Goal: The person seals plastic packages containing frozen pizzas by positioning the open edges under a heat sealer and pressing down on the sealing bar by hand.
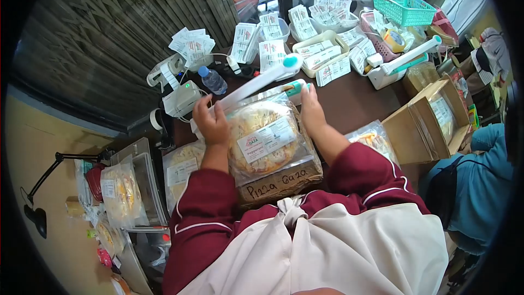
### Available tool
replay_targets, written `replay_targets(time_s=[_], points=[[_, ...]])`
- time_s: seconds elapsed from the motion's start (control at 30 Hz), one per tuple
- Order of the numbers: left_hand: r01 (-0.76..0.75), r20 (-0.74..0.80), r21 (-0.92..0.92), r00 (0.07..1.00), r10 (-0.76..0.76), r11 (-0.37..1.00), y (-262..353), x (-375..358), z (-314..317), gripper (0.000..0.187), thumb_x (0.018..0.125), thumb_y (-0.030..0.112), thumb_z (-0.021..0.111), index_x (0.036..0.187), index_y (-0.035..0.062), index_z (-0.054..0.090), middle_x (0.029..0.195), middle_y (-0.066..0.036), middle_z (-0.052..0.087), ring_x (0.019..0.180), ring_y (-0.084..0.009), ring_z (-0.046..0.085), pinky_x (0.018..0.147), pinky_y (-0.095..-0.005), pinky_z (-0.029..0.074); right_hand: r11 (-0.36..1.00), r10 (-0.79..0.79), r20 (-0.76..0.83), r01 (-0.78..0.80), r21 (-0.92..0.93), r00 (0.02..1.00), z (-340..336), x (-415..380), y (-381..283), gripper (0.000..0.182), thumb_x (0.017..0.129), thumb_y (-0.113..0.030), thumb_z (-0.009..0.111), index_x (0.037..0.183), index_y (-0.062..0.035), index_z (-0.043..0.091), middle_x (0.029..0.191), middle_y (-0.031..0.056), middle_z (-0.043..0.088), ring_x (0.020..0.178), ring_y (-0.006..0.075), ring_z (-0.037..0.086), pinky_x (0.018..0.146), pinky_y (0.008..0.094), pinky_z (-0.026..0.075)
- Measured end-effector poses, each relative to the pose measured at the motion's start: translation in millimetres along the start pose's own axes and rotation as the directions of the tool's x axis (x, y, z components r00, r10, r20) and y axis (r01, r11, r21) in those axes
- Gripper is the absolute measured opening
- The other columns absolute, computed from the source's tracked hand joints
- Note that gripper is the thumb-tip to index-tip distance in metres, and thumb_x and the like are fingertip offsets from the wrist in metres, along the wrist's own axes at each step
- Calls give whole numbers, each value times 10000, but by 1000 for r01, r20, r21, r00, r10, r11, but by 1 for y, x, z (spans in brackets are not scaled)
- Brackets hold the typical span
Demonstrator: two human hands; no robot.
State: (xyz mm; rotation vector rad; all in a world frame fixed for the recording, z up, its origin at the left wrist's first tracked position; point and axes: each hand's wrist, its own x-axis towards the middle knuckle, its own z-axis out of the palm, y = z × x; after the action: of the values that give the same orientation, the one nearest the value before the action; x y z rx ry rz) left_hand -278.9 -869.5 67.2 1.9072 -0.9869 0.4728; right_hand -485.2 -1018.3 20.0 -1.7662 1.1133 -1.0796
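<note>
A labelled pizza in a clear plastic bag (265, 141) lies on a brown box marked "Pizza Gaza" (281, 184). Across the bag's far end is a white sealer with a teal tip, its long arm (261, 83) raised above the base. My left hand (213, 123) is at the bag's far left corner beside the sealer arm, its fingers bent; what they hold, if anything, is hidden. At the far right corner, my right hand (312, 110) has its fingers extended and close together, near the sealer's teal end.
Bagged pizzas (183, 173) (374, 139) lie on both sides. An open cardboard box (423, 120) stands right, near a person in teal (480, 186). Behind are a water bottle (213, 80), label trays (322, 54), a second sealer (406, 60) and a green basket (404, 8).
</note>
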Motion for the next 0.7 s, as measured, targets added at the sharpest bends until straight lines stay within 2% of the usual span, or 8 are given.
replay_targets(time_s=[0.1,0.2,0.23,0.33,0.37,0.5,0.6,0.7], points=[[359,115,222,914,-390,906,4,-58,-15,481,767,152,645,1188,-11,478,1147,-240,519,1085,-384,479,929,-429,387,927,316,520,-375,9,793,-27,-36,-28,524,916,-236,487,1353,23,356,1175,215,570,1102,332,540,968,371,380],[276,249,264,906,-341,924,31,-88,-35,567,755,154,642,1237,-36,411,1188,-279,477,1124,-403,438,930,-449,373,955,176,450,-41,-293,875,-34,-63,-37,569,864,-227,558,1337,31,374,1082,198,608,1009,309,587,885,369,436],[240,191,337,929,-316,910,34,-90,-38,555,772,149,631,1235,-54,402,1070,-235,557,1004,-357,541,821,-426,442,955,197,436,-72,-286,878,-38,-68,-39,572,856,-217,570,1336,29,378,1065,191,612,989,293,592,866,358,443],[889,534,-23,398,-746,457,73,-67,-77,428,791,176,660,1119,-50,504,903,-154,608,789,-239,590,717,-360,467,950,263,390,-166,-264,883,-51,-70,-41,584,832,-188,605,1332,23,390,1013,169,623,929,245,606,808,325,461],[872,625,-106,432,-650,477,32,-90,-63,326,807,124,646,1055,-50,524,770,-75,599,673,-160,574,615,-313,459,936,351,395,-316,-153,849,-51,-70,-20,570,792,-272,654,1246,16,466,1079,224,610,1017,349,591,859,404,460],[928,671,-187,360,-649,322,68,-112,-69,257,817,62,613,1025,-49,511,856,-100,605,735,-182,591,659,-320,474,802,515,563,-595,-50,647,-97,-81,-27,356,769,-195,710,994,67,621,899,144,656,788,198,631,703,311,489],[933,739,-314,356,-572,175,91,-136,-55,245,818,7,583,1040,-44,496,928,-119,600,791,-203,599,711,-338,489,740,560,547,-673,7,622,-129,-86,3,270,765,-144,701,926,65,642,845,124,656,711,171,616,649,293,480],[916,845,-399,387,-368,45,133,-147,-51,359,840,-41,535,1174,-19,406,1090,-143,555,977,-223,574,862,-358,475,802,550,384,-597,6,742,-182,-80,-7,302,757,-150,701,966,60,644,834,111,659,704,157,621,635,285,483]])
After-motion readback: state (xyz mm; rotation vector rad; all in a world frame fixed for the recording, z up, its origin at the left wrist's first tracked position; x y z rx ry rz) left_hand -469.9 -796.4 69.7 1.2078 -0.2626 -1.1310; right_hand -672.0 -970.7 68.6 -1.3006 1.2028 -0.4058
